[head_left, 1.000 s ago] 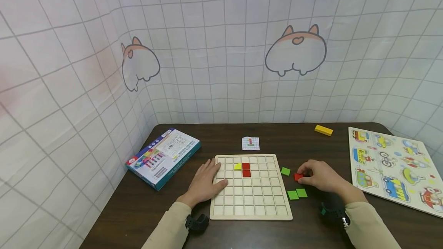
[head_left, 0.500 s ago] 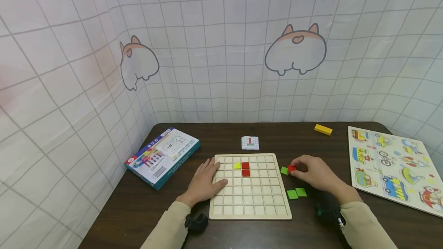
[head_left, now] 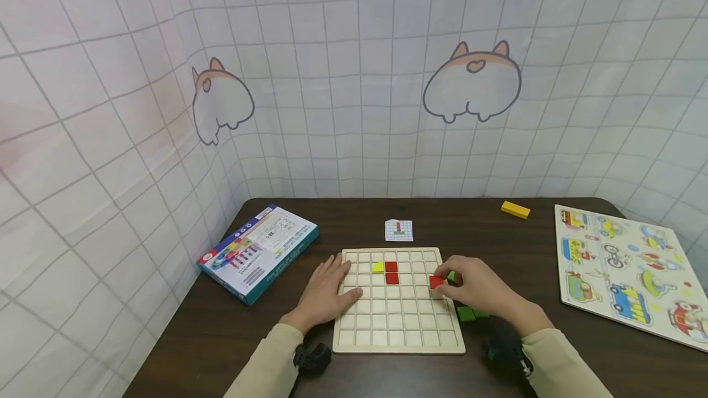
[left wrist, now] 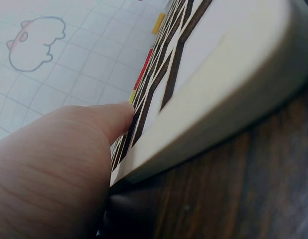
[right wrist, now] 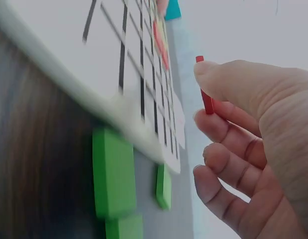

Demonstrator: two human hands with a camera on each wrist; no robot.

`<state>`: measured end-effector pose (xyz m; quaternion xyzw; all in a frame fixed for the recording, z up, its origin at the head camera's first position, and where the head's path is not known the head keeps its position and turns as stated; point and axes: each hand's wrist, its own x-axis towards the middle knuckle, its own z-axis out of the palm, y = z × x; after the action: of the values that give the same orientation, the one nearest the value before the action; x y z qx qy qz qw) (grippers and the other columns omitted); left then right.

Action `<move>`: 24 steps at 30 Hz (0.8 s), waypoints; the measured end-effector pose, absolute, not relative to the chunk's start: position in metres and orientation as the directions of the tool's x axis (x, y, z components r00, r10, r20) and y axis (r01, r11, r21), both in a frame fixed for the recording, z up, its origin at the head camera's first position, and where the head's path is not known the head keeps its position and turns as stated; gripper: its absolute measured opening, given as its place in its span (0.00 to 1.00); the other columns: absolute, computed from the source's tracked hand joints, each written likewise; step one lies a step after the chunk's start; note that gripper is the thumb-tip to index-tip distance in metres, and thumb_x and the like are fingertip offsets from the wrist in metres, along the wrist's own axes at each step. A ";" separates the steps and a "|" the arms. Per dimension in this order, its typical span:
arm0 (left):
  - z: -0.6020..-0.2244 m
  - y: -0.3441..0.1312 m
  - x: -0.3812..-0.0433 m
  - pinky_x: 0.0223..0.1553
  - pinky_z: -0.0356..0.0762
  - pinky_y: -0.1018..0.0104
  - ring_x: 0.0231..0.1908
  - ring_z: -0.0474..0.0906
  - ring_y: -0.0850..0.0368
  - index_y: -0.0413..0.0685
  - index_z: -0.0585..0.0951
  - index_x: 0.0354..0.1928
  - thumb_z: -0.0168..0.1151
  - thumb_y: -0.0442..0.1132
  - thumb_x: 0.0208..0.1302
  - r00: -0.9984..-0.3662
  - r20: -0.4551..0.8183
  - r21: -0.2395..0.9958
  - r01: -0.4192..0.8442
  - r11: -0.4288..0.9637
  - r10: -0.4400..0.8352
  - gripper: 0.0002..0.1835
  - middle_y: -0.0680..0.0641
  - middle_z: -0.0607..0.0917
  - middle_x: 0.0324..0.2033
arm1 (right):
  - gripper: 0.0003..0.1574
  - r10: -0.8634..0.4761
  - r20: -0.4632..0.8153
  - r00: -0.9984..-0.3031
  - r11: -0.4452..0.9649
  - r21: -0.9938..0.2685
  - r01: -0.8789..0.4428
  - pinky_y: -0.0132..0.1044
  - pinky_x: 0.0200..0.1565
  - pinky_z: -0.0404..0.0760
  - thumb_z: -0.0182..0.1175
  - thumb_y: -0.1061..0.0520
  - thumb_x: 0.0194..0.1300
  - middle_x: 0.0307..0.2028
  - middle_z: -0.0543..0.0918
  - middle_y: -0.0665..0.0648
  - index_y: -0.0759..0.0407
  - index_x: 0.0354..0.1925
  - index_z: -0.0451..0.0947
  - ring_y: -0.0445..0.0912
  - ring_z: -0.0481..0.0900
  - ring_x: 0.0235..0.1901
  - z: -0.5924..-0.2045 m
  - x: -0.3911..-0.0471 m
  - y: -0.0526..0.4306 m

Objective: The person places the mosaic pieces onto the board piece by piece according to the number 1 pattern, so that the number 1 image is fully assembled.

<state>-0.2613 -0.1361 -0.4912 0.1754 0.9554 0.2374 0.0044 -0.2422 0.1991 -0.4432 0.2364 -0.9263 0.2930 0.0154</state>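
Observation:
A pale wooden grid board (head_left: 402,349) lies on the dark table. On it sit two red square tiles, the nearer one (head_left: 392,278) directly below the other (head_left: 391,266), and a yellow tile (head_left: 378,267) to their left. My left hand (head_left: 323,296) rests on the board's left edge, thumb over the cells. Between thumb and index finger my right hand (head_left: 477,284) pinches a red square tile (head_left: 436,282) over the board's right side. In the right wrist view that tile (right wrist: 207,99) stands edge-on, raised above the board.
Green tiles (head_left: 466,314) lie right of the board, partly hidden by the right hand. A small pattern card (head_left: 399,230) lies behind the board. A boxed game (head_left: 260,253) is at left, a yellow block (head_left: 515,209) at the back, and a picture puzzle board (head_left: 630,275) at right.
My right hand has lifted the red tile from the table beside the green tiles and carried it left over the board's right edge. My left hand stays in place.

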 end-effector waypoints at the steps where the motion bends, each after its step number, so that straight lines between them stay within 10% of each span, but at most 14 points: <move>1: -0.492 -0.137 -0.261 0.73 0.43 0.46 0.75 0.45 0.44 0.45 0.63 0.73 0.54 0.63 0.66 -0.939 0.074 0.455 0.332 0.826 0.337 0.41 0.41 0.55 0.75 | 0.14 -0.442 0.172 -0.880 0.709 -0.534 -0.461 0.30 0.25 0.73 0.71 0.51 0.59 0.36 0.81 0.43 0.51 0.43 0.84 0.39 0.70 0.26 -0.443 -0.241 0.196; 24: -0.491 -0.137 -0.262 0.73 0.44 0.46 0.75 0.46 0.43 0.44 0.64 0.72 0.54 0.62 0.66 -0.932 0.104 0.455 0.354 0.817 0.346 0.40 0.39 0.56 0.74 | 0.11 -0.509 0.196 -0.838 0.580 -0.641 -0.502 0.31 0.32 0.77 0.69 0.53 0.60 0.39 0.83 0.45 0.51 0.42 0.83 0.36 0.75 0.29 -0.461 -0.253 0.147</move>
<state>-0.2616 -0.1366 -0.4914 0.1837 0.9531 0.2402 -0.0085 -0.2531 0.1474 -0.4608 0.2845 -0.8888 0.3591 -0.0049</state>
